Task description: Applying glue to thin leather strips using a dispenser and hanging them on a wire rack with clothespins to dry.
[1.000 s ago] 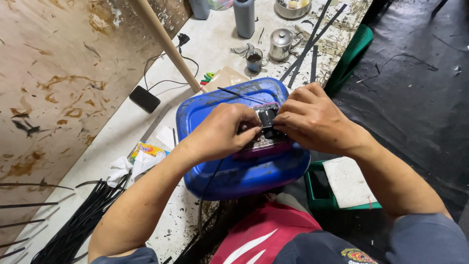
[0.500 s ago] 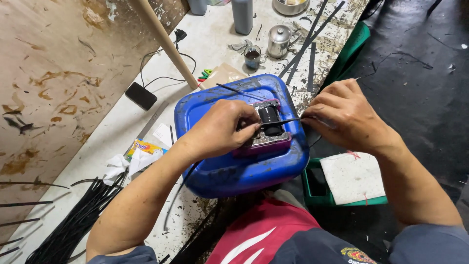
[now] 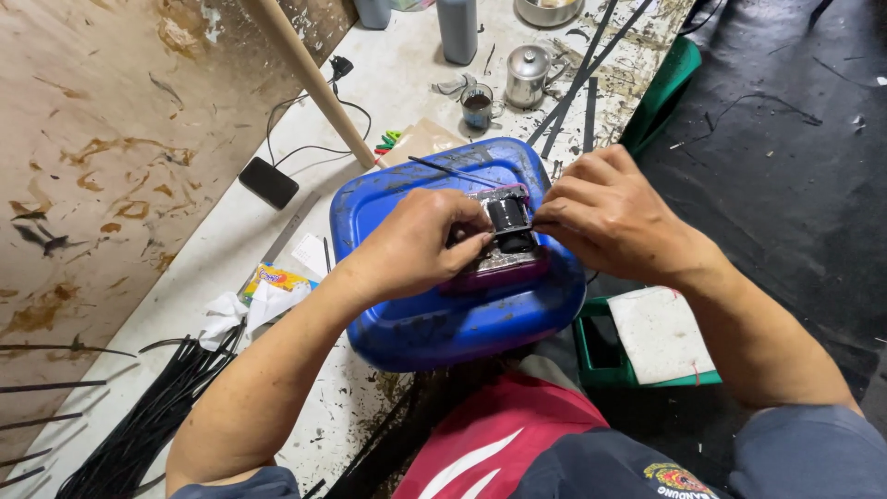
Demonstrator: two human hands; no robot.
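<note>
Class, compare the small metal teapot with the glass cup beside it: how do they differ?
The metal teapot is shiny, opaque and lidded; the glass cup is clear, open-topped and shows dark liquid. The teapot is taller and wider than the cup. Both stand upright on the stained white table.

A small colourful packet (image 3: 277, 277) lies beside crumpled white tissue (image 3: 242, 310).

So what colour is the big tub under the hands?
The tub is bright blue, seen clearly in the head view.

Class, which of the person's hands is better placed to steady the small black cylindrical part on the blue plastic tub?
Probably the left hand: its fingers already wrap the small black cylindrical part on the blue plastic tub; the right hand only pinches at its edge.
</note>
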